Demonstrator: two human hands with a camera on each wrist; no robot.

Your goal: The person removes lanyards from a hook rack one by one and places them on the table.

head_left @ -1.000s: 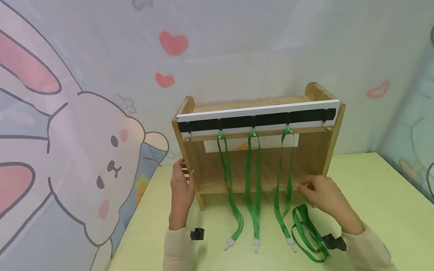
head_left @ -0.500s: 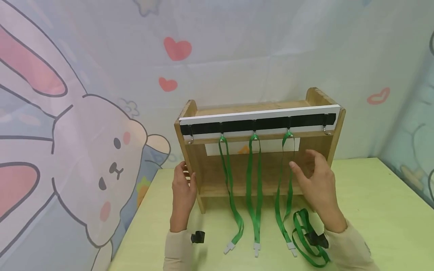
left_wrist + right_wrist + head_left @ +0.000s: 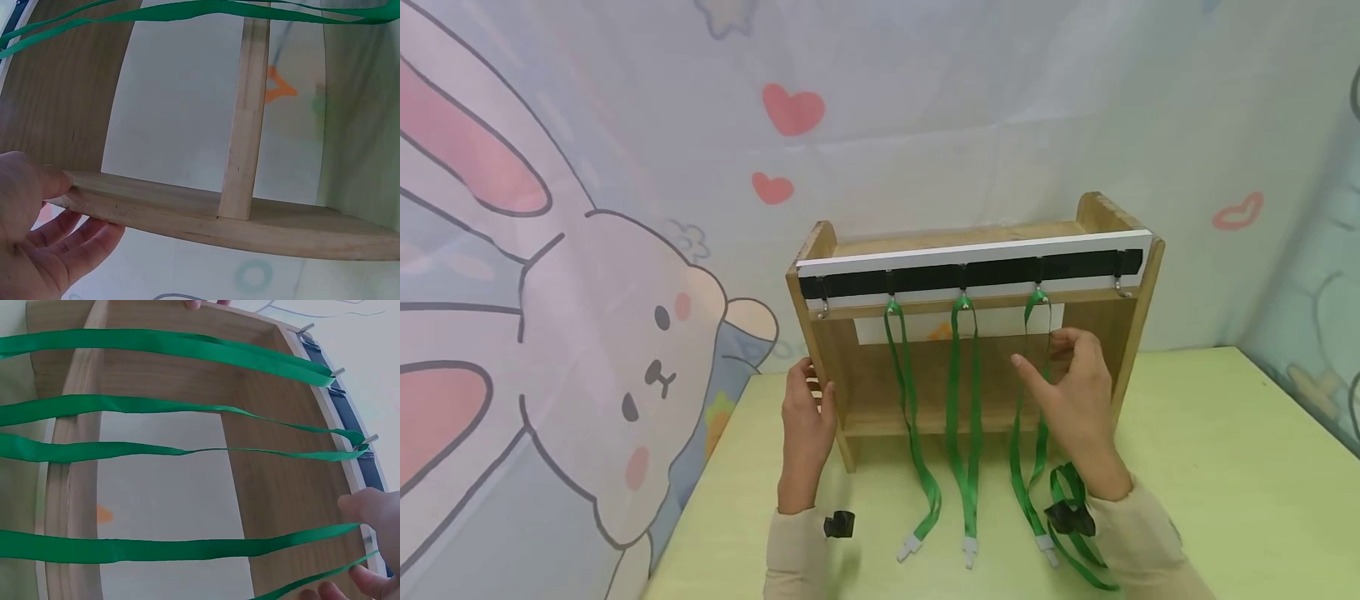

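A wooden shelf [image 3: 887, 379] carries a hook strip [image 3: 1078, 265] along its upper front. Three green lanyards hang from it: a left one [image 3: 916, 450], a middle one [image 3: 953, 417] and a right one [image 3: 1015, 450], each ending in a white clip. My left hand [image 3: 805, 425] holds the shelf's left side panel [image 3: 175, 219], thumb on one face and fingers on the other. Around the right lanyard's upper straps [image 3: 300, 539] my right hand [image 3: 1078, 408] is spread, thumb and fingers apart; no pinch shows. Its forearm partly covers a loosely coiled green lanyard [image 3: 1063, 479] on the table.
The two end hooks, a left one [image 3: 823, 310] and a right one [image 3: 1121, 287], bear no lanyard. The shelf stands on a light green table [image 3: 1240, 467]. Behind it hangs a printed cloth [image 3: 925, 108] with a cartoon rabbit and hearts.
My right hand has risen from the shelf's lower right and moved left to the right lanyard. The left hand keeps its place on the side panel.
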